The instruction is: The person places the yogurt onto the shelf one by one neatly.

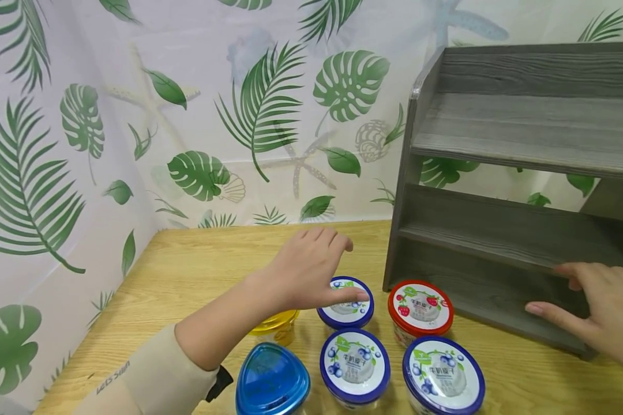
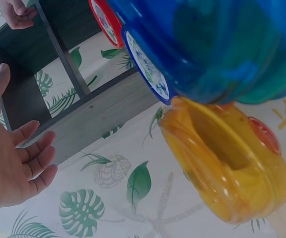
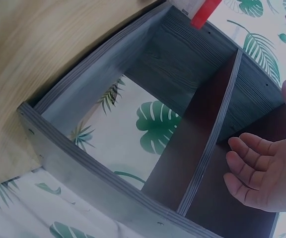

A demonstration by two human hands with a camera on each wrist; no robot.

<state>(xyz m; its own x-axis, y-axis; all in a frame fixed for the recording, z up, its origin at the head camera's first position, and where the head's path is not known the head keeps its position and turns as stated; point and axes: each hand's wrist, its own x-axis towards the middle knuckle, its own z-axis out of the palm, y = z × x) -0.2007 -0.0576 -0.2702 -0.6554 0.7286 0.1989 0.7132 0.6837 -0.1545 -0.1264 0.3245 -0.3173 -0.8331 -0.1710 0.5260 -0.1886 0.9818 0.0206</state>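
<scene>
Six lidded plastic tubs stand on a pale wood-grain worktop (image 1: 202,259), left of and in front of a grey shelf unit (image 1: 524,124). Three have round purple-blue lids printed with blueberries: the far blueberry tub (image 1: 345,317), the near middle tub (image 1: 355,369) and the near right tub (image 1: 443,377). A red-lidded tub (image 1: 420,311) with strawberries is at far right of the group; a yellow tub (image 1: 275,331) and a glossy blue tub (image 1: 272,377) with a rounded triangular lid are at left.

The left hand (image 1: 311,271) hovers over the far blueberry tub, its grip empty, thumb held away from gently bent fingers. Whether the thumb touches the lid cannot be told. The right hand (image 1: 604,311) is before the shelf's lower levels, thumb and fingers likewise apart, holding nothing.

The tubs look light to moderate in weight, with slick lids and thin walls that may give under a squeeze; around the side, just below the rim, seems the surest hold. The yellow plastic is see-through and moulded with hollows. The stiff, straight-edged shelf would likely need both hands on its side panels.
</scene>
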